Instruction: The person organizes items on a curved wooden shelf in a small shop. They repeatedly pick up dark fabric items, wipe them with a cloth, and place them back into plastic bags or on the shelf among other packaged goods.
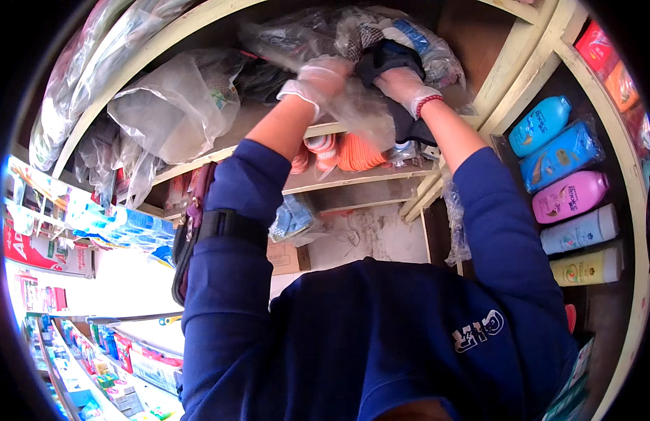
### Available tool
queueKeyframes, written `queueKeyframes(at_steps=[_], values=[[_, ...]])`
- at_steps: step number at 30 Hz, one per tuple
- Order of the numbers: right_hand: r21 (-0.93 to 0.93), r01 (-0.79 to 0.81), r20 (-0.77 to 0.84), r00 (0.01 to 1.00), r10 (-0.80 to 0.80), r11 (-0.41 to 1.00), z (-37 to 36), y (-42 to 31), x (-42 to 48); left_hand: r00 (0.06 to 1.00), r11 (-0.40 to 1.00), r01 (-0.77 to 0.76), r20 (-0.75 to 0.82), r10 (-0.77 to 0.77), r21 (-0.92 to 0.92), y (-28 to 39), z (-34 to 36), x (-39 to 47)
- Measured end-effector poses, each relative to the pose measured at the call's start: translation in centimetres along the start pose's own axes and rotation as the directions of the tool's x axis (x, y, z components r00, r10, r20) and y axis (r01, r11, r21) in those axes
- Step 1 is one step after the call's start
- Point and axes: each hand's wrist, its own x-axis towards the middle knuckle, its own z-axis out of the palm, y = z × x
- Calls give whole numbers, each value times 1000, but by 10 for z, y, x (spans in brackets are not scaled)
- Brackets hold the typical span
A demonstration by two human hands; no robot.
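Observation:
Both of my hands wear thin clear plastic gloves and reach into a cream-edged wooden shelf [251, 123]. My left hand [325, 79], somewhat blurred, is closed on a clear plastic bag [364, 108] that hangs below it. Beside it, my right hand [401, 87] grips a black cloth item [391, 58]; its fingertips are hidden in the fabric. More dark fabric hangs under my right wrist, which has a red bead bracelet [429, 102]. Just behind the hands lies a clear bag of mixed textiles [441, 58], with a checked piece and a blue label visible.
A large translucent bag [172, 108] bulges over the shelf edge at left. Orange insoles [359, 152] sit on the shelf below. Rejoice bottles [570, 197] line the right-hand shelf. Blue packaged cloth [293, 218] is lower down. Stocked store shelves [109, 363] stand at lower left.

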Motion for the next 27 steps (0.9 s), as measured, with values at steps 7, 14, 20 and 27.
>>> queueKeyframes(at_steps=[7, 14, 20, 27], values=[[477, 42, -84, 996, -3, 878, -15, 21, -39, 946, 960, -74, 287, 153, -270, -39, 25, -6], [347, 238, -271, 952, -146, 907, -12, -69, -44, 978, 944, -66, 167, 126, -323, -55, 46, 11], [45, 264, -86, 962, -260, 963, 22, -87, -39, 973, 890, -35, 189, 135, -455, -78, 72, 21], [201, 284, -76, 959, -274, 938, 17, -48, -63, 956, 911, -236, 89, 281, -339, -76, 69, 17]])
